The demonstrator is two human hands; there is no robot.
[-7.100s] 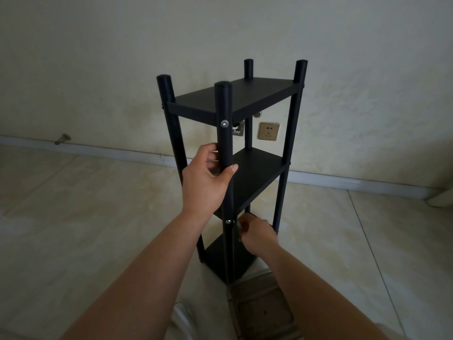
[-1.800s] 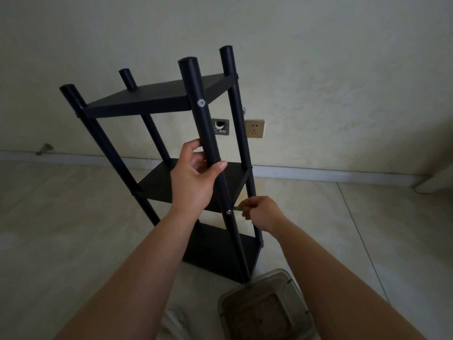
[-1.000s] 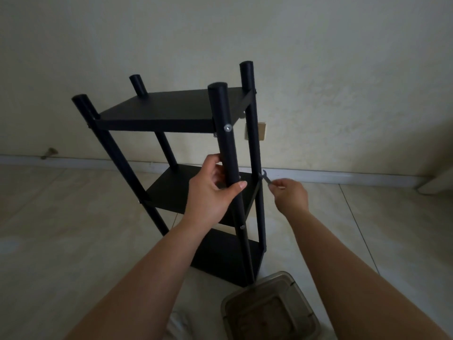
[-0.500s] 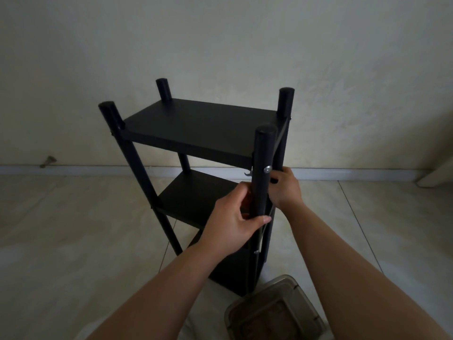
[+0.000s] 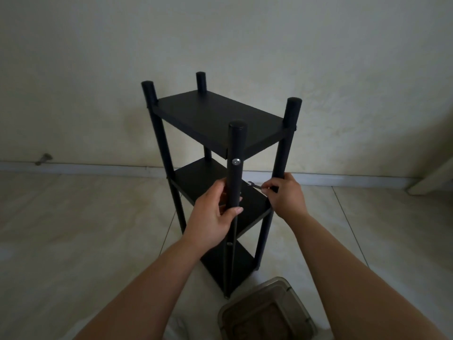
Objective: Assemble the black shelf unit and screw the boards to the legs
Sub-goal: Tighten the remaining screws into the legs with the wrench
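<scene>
I've got the black shelf unit standing upright on the tiled floor close to the wall, all four legs and three boards in place, so I judge assembly is basically done and this is screw tightening. My left hand is wrapped closed around the near front leg, between the top board and middle board; that grip is there to steady the frame, since the unit is tall, narrow and likely to twist or tip under torque. My right hand is pinched closed on a small wrench, thin and hooked at the tip, held beside the right front leg, just above the middle board. The tip points toward the near leg but touches no screw that I can see. A silver screw head shows on the near leg at top-board height; another small one sits lower on the same leg, too dark to read. A clear plastic container sits on the floor right by the shelf base, probably for hardware within reach; contents unclear. Next the tool needs seating on a fastener; which one, I can't tell.
</scene>
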